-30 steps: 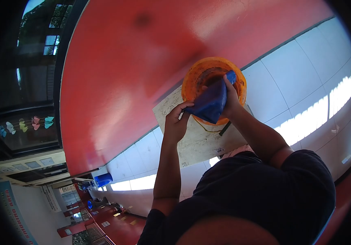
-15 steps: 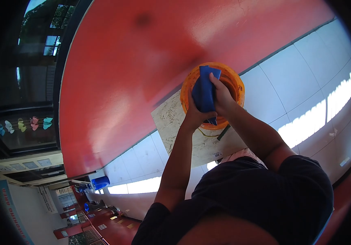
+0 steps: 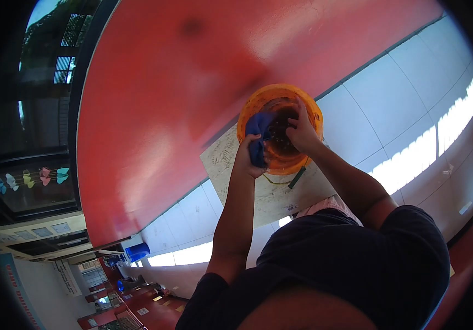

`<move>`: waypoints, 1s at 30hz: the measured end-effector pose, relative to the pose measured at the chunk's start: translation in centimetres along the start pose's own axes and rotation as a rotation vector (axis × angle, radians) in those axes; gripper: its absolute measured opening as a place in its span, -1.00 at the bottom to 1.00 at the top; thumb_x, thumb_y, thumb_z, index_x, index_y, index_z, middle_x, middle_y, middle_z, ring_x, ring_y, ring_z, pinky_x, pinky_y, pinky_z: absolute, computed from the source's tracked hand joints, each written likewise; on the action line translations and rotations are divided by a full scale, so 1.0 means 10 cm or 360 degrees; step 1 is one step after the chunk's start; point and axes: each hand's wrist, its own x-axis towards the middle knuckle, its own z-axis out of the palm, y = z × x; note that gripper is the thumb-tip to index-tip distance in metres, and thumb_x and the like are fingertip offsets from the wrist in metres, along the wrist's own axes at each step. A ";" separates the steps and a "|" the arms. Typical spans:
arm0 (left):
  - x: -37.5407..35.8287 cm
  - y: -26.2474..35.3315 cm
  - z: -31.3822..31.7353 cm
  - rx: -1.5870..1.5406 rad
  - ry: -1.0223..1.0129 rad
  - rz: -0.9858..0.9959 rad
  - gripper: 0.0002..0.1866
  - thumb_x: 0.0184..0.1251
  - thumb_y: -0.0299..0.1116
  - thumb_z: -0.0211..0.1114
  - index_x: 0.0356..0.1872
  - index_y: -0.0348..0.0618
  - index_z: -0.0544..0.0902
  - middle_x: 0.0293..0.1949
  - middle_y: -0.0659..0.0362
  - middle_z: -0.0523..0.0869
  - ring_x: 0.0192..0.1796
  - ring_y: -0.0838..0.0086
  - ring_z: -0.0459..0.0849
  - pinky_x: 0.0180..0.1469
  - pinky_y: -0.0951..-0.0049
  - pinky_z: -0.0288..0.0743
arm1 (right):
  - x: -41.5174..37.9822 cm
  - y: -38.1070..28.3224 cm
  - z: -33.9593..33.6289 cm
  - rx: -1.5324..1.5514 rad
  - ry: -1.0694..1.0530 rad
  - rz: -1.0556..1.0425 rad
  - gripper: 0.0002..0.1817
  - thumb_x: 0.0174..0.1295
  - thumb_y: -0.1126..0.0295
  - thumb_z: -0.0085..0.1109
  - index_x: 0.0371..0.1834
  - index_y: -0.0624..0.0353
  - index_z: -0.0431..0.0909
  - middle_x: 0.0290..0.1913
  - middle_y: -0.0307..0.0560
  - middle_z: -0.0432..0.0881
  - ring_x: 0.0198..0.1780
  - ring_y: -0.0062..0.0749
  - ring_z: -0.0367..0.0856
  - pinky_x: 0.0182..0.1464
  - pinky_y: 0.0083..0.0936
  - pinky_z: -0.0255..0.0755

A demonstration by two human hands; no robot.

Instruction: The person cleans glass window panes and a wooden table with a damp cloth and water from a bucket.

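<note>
While grasping a crumpled blue sheet (image 3: 258, 129) in the left hand (image 3: 246, 158), holds it at the nine o'clock side of an orange bucket (image 3: 272, 91), partly over the rim and partly within, taking twelve as the top of the head view. Cannot tell whether cloth or plastic, nor whether pressed against the bucket's wall. Runs lengthwise, by the look of it, from about one o'clock down to seven, with a blurred upper end toward the bucket's middle. Wraps the left fingers around the lower, outer portion, at about eight o'clock. Has the right hand (image 3: 304, 136) at three o'clock, reaching over the opposite rim, fingers spread and released, grasping nothing visible. Points one right finger up toward twelve and others toward nine, above the dark contents (image 3: 280, 142) of the bucket. From those right fingers, finds the sheet toward eight o'clock, near but seemingly apart. Makes the left hand the nearer one, already in contact, with only that dark opening between sheet and right hand. Shows the bucket standing on a pale scuffed board (image 3: 220, 165), with a dark handle grip (image 3: 297, 177) outside, between five and six, apart from both hands.
</note>
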 end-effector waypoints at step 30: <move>0.09 0.08 0.30 0.3530 0.0825 0.0826 -0.38 0.01 0.02 0.51 0.11 0.04 0.57 -0.16 0.14 0.79 -0.07 0.23 0.79 -0.08 0.19 0.63 | 0.14 -0.58 -0.12 -0.1873 -0.0881 -0.0260 -0.69 0.13 0.31 0.30 -0.05 0.12 0.61 -0.12 0.07 0.73 -0.02 -0.03 0.72 0.04 -0.12 0.57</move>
